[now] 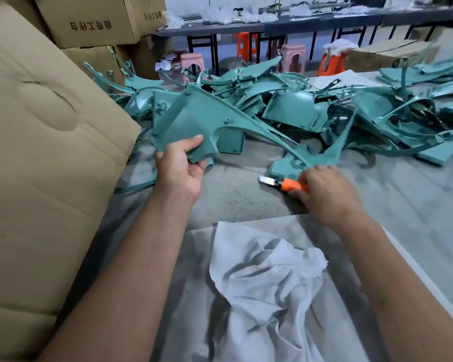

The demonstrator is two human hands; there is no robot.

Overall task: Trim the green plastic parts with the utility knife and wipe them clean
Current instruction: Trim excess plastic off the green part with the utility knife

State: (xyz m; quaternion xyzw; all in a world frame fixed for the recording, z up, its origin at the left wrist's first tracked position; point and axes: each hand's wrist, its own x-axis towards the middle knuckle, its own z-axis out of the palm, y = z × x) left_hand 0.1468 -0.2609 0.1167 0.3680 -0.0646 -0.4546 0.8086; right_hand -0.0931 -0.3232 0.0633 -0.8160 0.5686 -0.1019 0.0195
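The left hand (179,168) grips the near corner of a large green plastic panel (202,118), thumb laid flat on its upper face and the fingers curled underneath. The panel is tilted up off the floor, and its long thin arm runs rightward and down to a point just beside the right hand (324,190). That hand is closed round the orange handle of a utility knife (283,183), the fingers wrapped over the body so that only the front of the handle and the pale blade end show; the blade points left, low over the grey floor covering (236,194), and whether it touches the panel cannot be told.

Close in front of the person, between the forearms, lies a crumpled white cloth (264,278) on a grey sheet.

Beyond the hands a heap of green plastic parts (311,105) spreads across the floor. Cardboard boxes (50,152) stand along the left side. Farther back are pink and orange plastic stools (293,57) and a long dark worktable (272,27).
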